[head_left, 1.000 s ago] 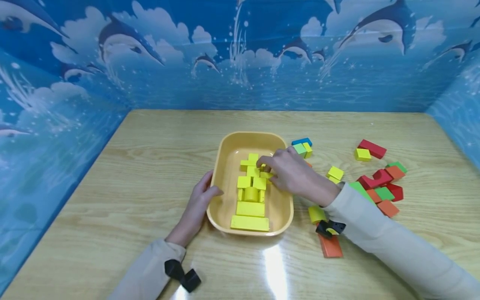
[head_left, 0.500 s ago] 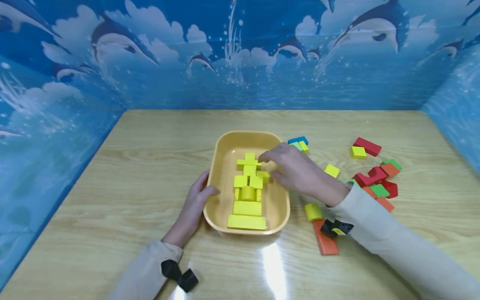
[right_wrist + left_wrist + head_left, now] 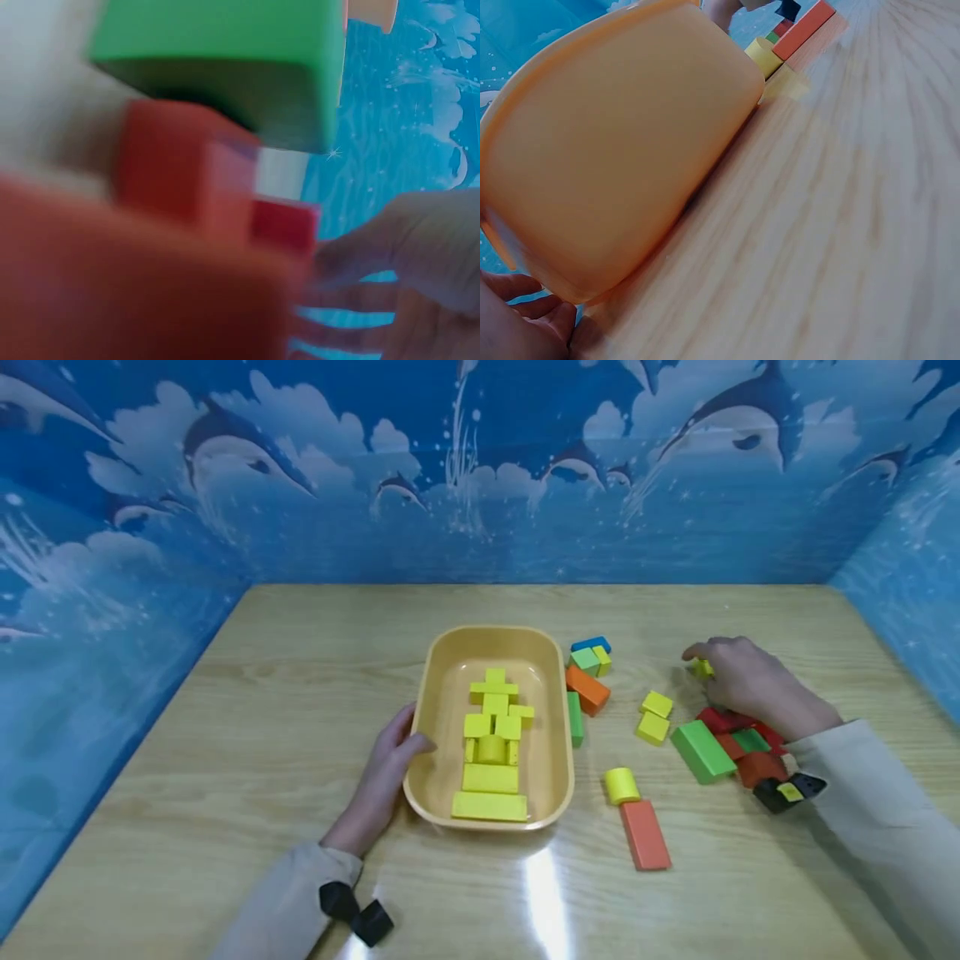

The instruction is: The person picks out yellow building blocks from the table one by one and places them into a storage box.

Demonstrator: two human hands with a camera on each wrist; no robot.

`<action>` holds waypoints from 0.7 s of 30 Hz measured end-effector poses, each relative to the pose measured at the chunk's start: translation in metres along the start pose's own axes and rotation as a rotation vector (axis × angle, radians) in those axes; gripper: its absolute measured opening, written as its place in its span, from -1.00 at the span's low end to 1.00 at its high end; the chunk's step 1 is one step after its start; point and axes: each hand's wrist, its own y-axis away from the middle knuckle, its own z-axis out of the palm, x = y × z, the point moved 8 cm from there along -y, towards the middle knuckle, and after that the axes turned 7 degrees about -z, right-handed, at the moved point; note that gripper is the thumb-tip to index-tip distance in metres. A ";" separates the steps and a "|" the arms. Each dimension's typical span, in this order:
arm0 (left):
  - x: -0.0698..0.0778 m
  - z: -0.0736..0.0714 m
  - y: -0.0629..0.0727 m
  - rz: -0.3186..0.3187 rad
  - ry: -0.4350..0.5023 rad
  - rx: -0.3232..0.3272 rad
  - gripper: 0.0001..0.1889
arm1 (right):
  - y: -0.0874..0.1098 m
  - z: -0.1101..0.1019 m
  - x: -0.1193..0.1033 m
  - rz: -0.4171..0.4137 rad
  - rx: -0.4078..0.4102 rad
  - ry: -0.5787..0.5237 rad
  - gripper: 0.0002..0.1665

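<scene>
My left hand [image 3: 386,777] grips the left rim of a yellowish-orange plastic tray [image 3: 555,793], thumb over the edge and fingers outside. Inside the tray, several yellow blocks [image 3: 490,778] lie in a column, with a long one [image 3: 489,807] at the near end. My right hand [image 3: 753,681] reaches over a yellow cube [image 3: 702,668] at the right of the table, fingers around it. The right wrist view shows the fingers [image 3: 349,296] spread behind red blocks [image 3: 165,161], with the cube hidden there. The outer tray wall [image 3: 622,142] fills much of the left wrist view.
Beside the right hand lies a pile with a green block [image 3: 703,752] and red pieces. Two yellow cubes [image 3: 654,717], a yellow cylinder [image 3: 622,785] and a salmon block [image 3: 645,835] lie nearer. An orange block [image 3: 587,690] is by the tray. A blue dolphin-print screen [image 3: 480,510] surrounds the table.
My right hand has let go of a yellow block in the tray and moved right to the yellow cube. The left hand keeps its hold on the rim.
</scene>
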 end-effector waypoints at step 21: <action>-0.001 0.003 0.002 0.008 0.059 0.049 -0.33 | 0.002 -0.002 -0.017 0.018 0.119 -0.066 -0.53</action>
